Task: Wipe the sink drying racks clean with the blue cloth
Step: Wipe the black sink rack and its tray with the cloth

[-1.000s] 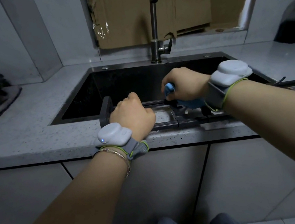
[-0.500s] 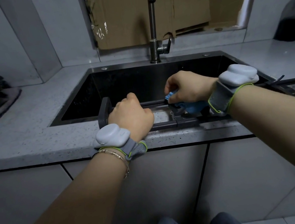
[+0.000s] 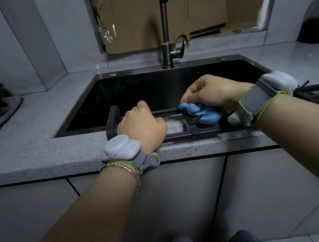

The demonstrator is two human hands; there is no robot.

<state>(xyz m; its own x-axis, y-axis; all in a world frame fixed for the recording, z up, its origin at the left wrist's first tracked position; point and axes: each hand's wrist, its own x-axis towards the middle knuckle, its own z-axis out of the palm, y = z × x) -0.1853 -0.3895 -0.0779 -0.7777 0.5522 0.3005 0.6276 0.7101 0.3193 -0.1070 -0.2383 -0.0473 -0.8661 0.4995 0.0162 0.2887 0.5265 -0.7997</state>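
While the right hand (image 3: 210,92) has its fingers curled down round the cloth (image 3: 201,113), the cloth sits bunched in a ball under it and touches the rack (image 3: 178,136) at the middle joint, between the far bar and the near bar. The left hand (image 3: 141,124) is closed as a fist on the left part of the rack, just beside its end piece; the fingers go over the bar and out of view, so I judge it grips the rack to steady it. The two hands are near each other but apart. The rack lies along the front edge of the sink (image 3: 149,88) and partly on the counter (image 3: 29,132), and dark bars (image 3: 317,87) go on to the right behind the right wrist; if they are the same rack or a second one, I cannot tell.

As I judge it, the step in hand is the wiping of the middle section, so the task is in progress and not near its end. The next move calls for sliding the cloth along the bars with firm pressure while the left hand stops the rack from shifting; later the left hand must give place
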